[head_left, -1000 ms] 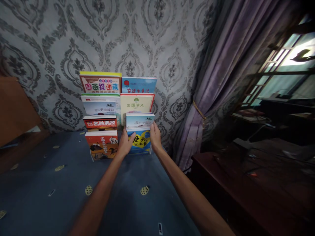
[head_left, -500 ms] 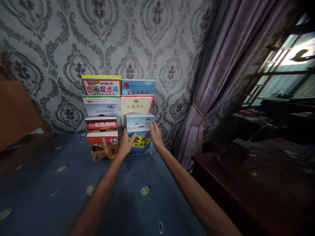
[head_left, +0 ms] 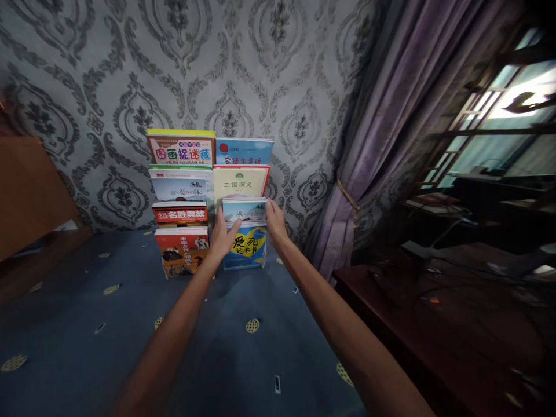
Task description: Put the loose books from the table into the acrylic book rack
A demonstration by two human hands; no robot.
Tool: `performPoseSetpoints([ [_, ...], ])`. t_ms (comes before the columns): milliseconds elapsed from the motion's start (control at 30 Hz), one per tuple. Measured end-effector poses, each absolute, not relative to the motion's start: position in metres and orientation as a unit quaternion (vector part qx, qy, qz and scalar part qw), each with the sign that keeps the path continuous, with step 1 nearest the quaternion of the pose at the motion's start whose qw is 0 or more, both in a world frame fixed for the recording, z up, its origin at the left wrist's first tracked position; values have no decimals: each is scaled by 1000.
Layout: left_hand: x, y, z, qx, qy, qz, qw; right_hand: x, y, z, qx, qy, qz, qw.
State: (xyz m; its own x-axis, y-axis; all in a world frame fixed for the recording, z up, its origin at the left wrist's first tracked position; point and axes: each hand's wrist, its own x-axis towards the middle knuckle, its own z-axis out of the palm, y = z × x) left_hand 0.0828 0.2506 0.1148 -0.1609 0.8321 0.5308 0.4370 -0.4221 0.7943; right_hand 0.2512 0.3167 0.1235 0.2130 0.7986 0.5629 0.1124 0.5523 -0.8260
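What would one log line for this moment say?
left hand: on left edge of pale-blue book | right hand: on its right edge | book: in tiered book rack | rack: on blue carpet

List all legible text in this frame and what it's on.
"图画捉迷藏": top-left book.
"三国演义": cream book.
"名胜典故": red book.
Blue-and-yellow book by left hand and right hand: large title, not surely legible.
Other covers: too blurred.

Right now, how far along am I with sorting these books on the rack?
Done: the left column looks filled, four tiers. In hand: left hand and right hand grip the pale blue book by its sides in the right column. Left: seating it squarely behind the blue-and-yellow book.
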Motion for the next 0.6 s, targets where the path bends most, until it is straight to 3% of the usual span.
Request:
performPoseSetpoints([
  [367, 81, 247, 122, 625, 516, 560, 172, 245, 307, 127, -422, -574, 190, 675],
  [600, 85, 242, 130, 631, 516, 570, 106, 247, 317, 135, -427, -580, 208, 662],
])
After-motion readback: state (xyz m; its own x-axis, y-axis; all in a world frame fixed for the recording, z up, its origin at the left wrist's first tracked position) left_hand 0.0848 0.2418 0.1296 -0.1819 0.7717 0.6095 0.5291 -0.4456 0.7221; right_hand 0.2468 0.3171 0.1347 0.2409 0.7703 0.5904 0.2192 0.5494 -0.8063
